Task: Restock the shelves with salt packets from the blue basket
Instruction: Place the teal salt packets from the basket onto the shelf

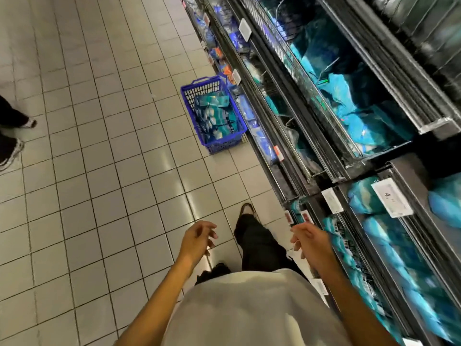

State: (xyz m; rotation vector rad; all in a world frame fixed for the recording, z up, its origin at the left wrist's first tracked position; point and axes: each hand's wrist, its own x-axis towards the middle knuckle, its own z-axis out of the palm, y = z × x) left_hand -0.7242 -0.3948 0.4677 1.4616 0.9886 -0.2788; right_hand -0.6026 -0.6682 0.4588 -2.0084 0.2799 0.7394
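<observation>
A blue basket (192, 98) stands on the tiled floor against the foot of the shelves, some steps ahead of me. Several teal and white salt packets (214, 118) lie in it. My left hand (197, 239) hangs in front of my waist with loosely curled fingers and holds nothing. My right hand (310, 239) is level with it, close to the shelf edge, fingers also loosely curled and empty. Dark shelves (331, 143) run along the right and hold blue and teal packets (389, 245).
White price tags (391, 201) stick out from the shelf rails. My leg and shoe (249, 213) step forward between my hands. Another person's shoes (12, 151) show at the left edge. Grey floor tiles (99, 146) stretch between us.
</observation>
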